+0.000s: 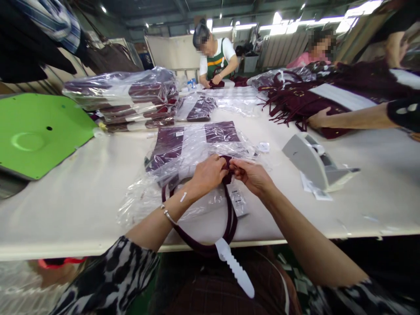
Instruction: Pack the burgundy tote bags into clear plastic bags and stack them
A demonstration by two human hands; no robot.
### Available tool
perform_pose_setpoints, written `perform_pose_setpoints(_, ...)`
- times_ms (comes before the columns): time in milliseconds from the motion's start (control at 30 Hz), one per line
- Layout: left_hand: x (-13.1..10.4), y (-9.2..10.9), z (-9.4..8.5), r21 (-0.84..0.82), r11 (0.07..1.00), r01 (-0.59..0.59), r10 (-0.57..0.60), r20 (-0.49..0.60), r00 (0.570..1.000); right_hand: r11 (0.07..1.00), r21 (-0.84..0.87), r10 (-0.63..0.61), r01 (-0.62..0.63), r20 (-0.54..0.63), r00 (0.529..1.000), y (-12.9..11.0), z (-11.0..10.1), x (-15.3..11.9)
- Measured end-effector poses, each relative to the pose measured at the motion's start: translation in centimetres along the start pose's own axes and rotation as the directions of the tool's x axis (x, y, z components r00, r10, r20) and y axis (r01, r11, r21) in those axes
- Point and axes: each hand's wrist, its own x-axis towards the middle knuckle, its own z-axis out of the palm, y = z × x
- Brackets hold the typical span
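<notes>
Presently, burgundy loop handles [232, 218]: sagging between the forearms; judged liable to snag on the silver open-ended bracelet [169, 215] at the left wrist, should that arm draw back sharply.
White notched strip [234, 267]: hanging from the loop, nearer the body than both hands; could catch on the table edge if the handles are dragged.
Crinkled clear plastic wrap [138, 197]: spread beneath and left of the left forearm; looks thin, so a hard tug could tear it.
Left hand [210, 173]: fingers curled, closed on a small dark burgundy fabric piece [226, 161].
Right hand [251, 173]: thumb and fingers pinched together at that piece's right edge; whether anything lies between the tips cannot be told.
Flat burgundy bag with white band [169, 142]: under clear plastic on the off-white table [82, 210], just beyond the hands.
Grey wedge-shaped desktop device [303, 159]: right of the right hand, well apart.
</notes>
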Motion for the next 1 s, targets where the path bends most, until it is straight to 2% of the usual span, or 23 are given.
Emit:
perform_pose_setpoints(67, 0.2, 0.7, 1.5, 0.055, 0.998, 0.013, -0.013, -0.003, 1.0, 0.996, -0.067, -0.059, 0.055, -0.053, 0.997, 0.5, -0.5, 1.1)
perform_pose_setpoints(167, 0.9, 1.0, 3.0, 0.091, 0.994, 0.054, -0.052, -0.024, 0.998, 0.948, -0.298, -0.143, 0.115, -0.073, 0.987, 1.8, -1.4, 2.3)
perform_pose_setpoints(233, 1.4, 0.7, 3.0, 0.102, 0.992, 0.07, -0.073, 0.022, 0.997, 0.901, -0.42, -0.152, 0.106, -0.078, 0.985, 2.5, -2.0, 2.7)
perform_pose_setpoints(333, 1.9, -0.9, 1.9, 0.053, 0.997, 0.064, -0.07, 0.116, 0.991, 0.874, -0.482, -0.114, 0.058, -0.088, 0.99, 3.1, -2.7, 2.8)
perform_pose_setpoints(433, 2.4, -3.1, 0.7, -0.217, 0.967, 0.129, -0.084, 0.206, 0.975, 0.888, -0.458, -0.035, 0.046, 0.033, 0.999, 3.1, -2.5, 2.4)
perform_pose_setpoints(500, 2.7, -4.2, 0.2, -0.442, 0.861, 0.251, -0.122, 0.3, 0.946, 0.916, -0.4, 0.017, 0.03, 0.113, 0.993, 3.1, -1.8, 2.4)
perform_pose_setpoints(567, 3.0, -4.8, -0.1, -0.563, 0.753, 0.341, -0.152, 0.356, 0.922, 0.929, -0.369, 0.065, -0.021, 0.108, 0.992, 3.1, -0.8, 2.7)
perform_pose_setpoints(633, 3.1, -4.9, -0.1, -0.588, 0.73, 0.349, -0.159, 0.35, 0.923, 0.922, -0.381, 0.105, -0.072, 0.067, 0.992, 3.4, 0.4, 3.3)
perform_pose_setpoints(767, 2.9, -4.5, 0.0, -0.555, 0.778, 0.295, -0.137, 0.308, 0.941, 0.909, -0.402, 0.132, -0.112, 0.024, 0.991, 4.3, 1.9, 4.1)
perform_pose_setpoints(900, 2.6, -5.0, 0.6, -0.63, 0.7, 0.336, -0.157, 0.322, 0.933, 0.934, -0.337, 0.131, -0.117, 0.019, 0.991, 4.9, 2.1, 3.1)
perform_pose_setpoints(1000, 2.8, -5.6, 1.1, -0.616, 0.696, 0.369, -0.187, 0.34, 0.922, 0.955, -0.275, 0.13, -0.116, 0.033, 0.991, 4.9, 1.9, 2.4)
